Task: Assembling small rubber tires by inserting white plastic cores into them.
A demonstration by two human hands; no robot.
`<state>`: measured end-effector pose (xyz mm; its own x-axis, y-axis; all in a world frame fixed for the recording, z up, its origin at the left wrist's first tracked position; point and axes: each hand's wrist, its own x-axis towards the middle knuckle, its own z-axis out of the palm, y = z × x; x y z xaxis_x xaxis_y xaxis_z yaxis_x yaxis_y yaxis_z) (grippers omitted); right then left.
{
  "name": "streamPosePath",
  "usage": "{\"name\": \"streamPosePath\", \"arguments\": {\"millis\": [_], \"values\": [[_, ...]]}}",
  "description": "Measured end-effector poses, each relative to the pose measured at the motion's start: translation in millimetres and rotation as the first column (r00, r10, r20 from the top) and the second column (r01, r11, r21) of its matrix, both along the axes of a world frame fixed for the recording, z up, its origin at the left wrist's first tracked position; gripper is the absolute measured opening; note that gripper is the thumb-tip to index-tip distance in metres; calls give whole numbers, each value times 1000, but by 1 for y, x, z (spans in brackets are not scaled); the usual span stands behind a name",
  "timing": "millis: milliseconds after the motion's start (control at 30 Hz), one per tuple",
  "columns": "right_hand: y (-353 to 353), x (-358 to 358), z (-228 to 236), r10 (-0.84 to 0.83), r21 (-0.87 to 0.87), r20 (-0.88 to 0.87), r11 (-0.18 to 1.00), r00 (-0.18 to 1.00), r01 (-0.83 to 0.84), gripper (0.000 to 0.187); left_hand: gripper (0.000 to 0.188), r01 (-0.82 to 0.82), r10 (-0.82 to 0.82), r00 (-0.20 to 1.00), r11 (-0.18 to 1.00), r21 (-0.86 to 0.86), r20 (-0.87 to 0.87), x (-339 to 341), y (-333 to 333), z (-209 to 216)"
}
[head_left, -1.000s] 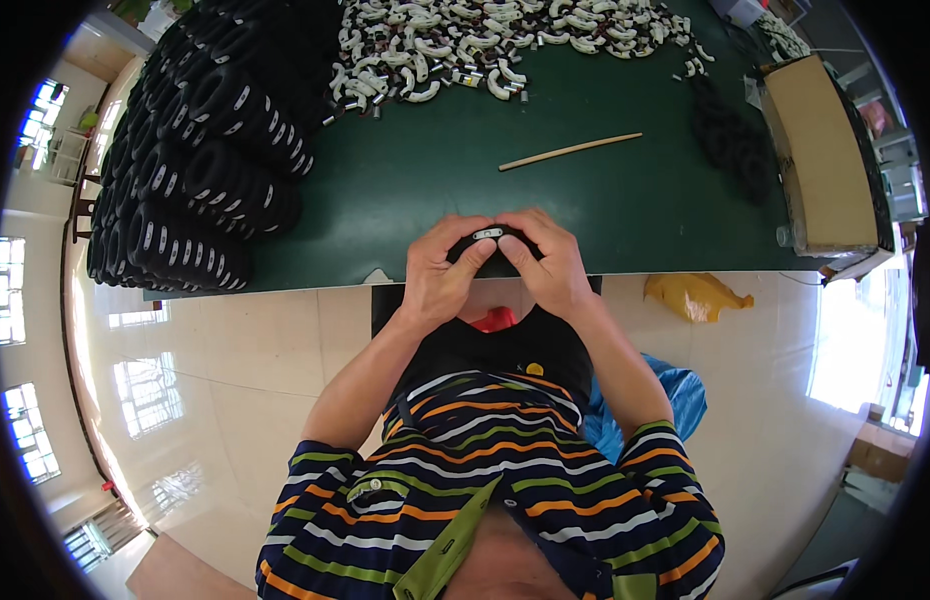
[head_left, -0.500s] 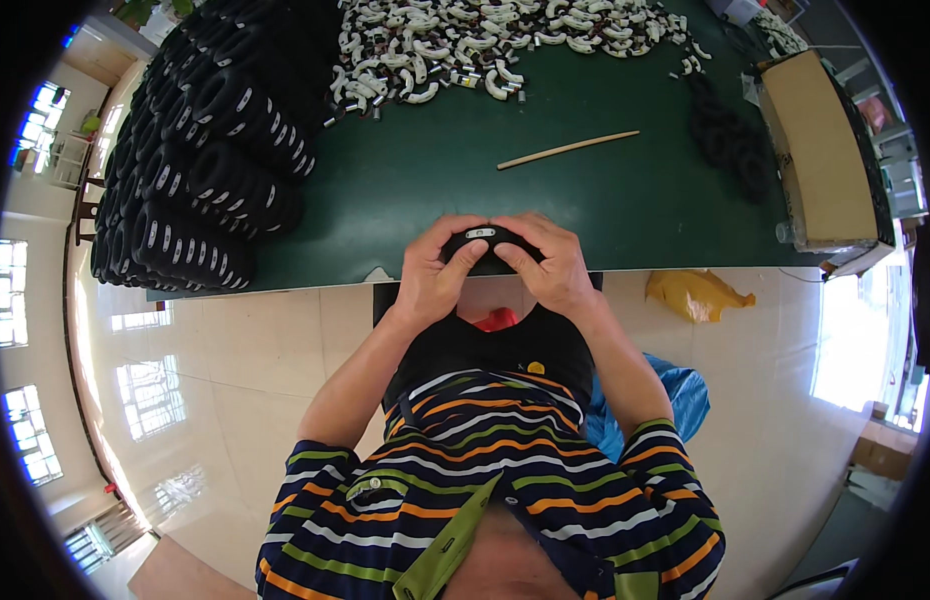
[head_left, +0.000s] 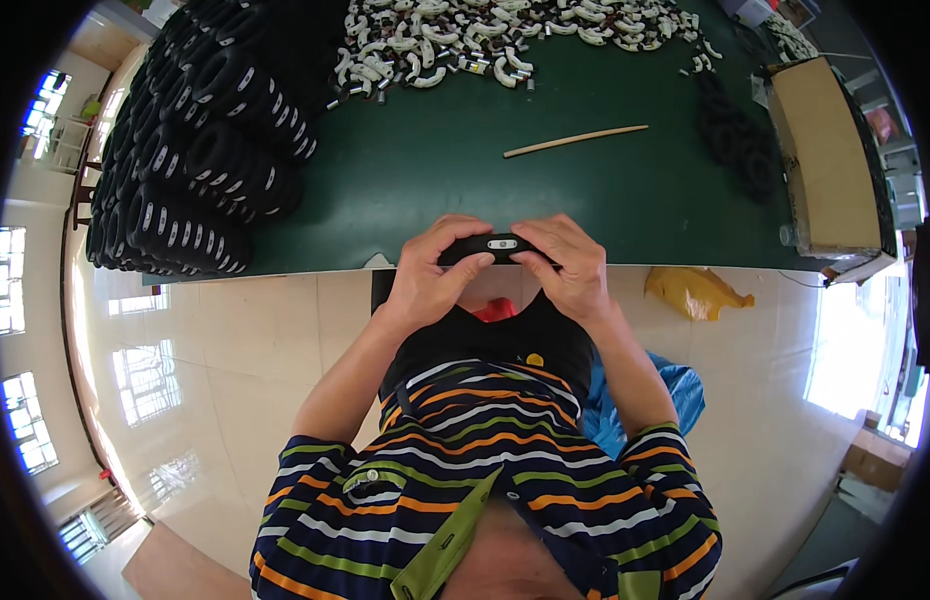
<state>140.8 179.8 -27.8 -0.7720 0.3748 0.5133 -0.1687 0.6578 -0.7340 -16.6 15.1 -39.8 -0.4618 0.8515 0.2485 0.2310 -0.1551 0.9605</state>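
Note:
Both my hands grip a black, soft-looking ring-shaped piece above the table's near edge. A small silver oval plate on its outer side faces up toward me. My left hand is closed on the left end, thumb on the near side and fingers over the far side. My right hand closes round the right end in the same way and covers part of it. Stacked at the left of the table are many similar black rings with silver plates in rows.
White curved parts with metal ends lie heaped along the far side of the green table. A wooden stick lies beyond my hands. More black rings and a cardboard box are at the right. A yellow bag lies below the table edge.
My hands have moved slightly apart, the right one shifting right. The black ring now looks stretched out straighter between them, and its silver plate sits farther right and a little lower.

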Motion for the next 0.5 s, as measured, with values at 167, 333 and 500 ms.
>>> {"name": "streamPosePath", "arguments": {"millis": [167,333,500], "values": [[-3,0,9,27,-22,24,999,999,-26,40,29,15,-13,995,1000,16,-102,-5,-2,6],[-9,-13,17,52,62,110,996,993,-59,31,29,-10,16,991,999,43,-133,-11,-9,9],[-13,-15,22,-6,-8,157,1000,988,7,23,29,17,-17,1000,1000,1,9,-12,-6,16]]}}
